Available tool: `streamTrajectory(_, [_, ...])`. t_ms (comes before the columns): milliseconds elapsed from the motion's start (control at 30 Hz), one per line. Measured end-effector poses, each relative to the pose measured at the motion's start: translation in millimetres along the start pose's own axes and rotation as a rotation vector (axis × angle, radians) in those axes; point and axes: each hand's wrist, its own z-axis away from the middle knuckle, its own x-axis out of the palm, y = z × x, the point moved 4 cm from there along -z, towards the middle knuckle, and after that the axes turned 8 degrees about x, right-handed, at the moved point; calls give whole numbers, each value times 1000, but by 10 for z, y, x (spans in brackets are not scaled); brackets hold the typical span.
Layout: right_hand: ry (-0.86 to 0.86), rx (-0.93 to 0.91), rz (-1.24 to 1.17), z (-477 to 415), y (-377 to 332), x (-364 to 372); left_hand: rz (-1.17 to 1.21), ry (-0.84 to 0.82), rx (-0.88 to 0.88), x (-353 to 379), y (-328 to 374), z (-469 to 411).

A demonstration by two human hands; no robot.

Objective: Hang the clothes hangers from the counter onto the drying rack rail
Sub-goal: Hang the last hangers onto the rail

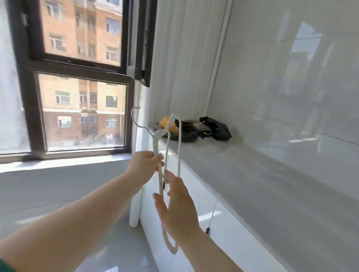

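Forearms reach beside the counter (256,172), left hand (146,162) pinching the white hanger (180,148) in midair, right hand (178,205) resting nearly straight fingers against it; keep its hook (134,116) uppermost for the rail.

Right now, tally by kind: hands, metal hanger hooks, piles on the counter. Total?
Hands: 2 (left hand, right hand)
Visible metal hanger hook: 1
Dark pile on the counter: 1
Total: 4
Uncounted: white hangers, edge-on and overlapping.
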Motion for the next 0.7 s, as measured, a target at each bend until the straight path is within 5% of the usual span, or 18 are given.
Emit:
streamTrajectory(167, [60,-171,-113,-80,-900,142,-210,193,126,-1224,127,274])
streamTrajectory(467, [181,-389,42,-68,-2558,574,-632,199,231,-3009,536,1391])
streamTrajectory(700, [163,-489,-151,213,-3637,767,-863,306,220,-3955,982,2141])
